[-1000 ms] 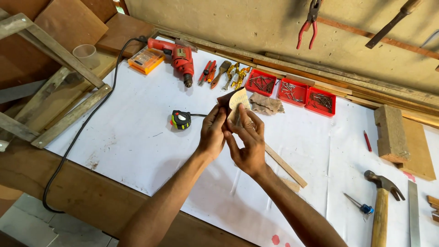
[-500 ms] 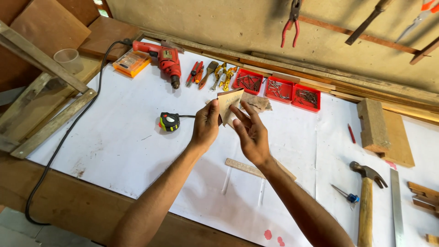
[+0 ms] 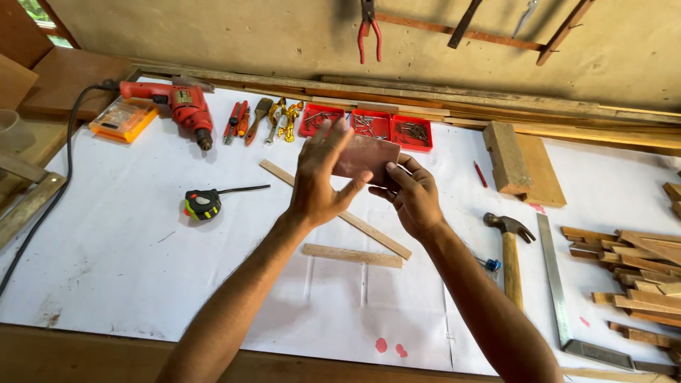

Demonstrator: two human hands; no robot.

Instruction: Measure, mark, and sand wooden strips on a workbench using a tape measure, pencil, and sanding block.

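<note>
Both hands raised, left hand (image 3: 320,186) and right hand (image 3: 413,201) each grip flat reddish-brown sandpaper sheet (image 3: 367,158)

We count on the white-covered workbench (image 3: 106,269): red electric drill (image 3: 177,106) and orange case (image 3: 122,118) at the far left corner; three red nail trays (image 3: 369,126) along the far edge; claw hammer (image 3: 509,245), steel square (image 3: 560,298) near the right edge.
</note>
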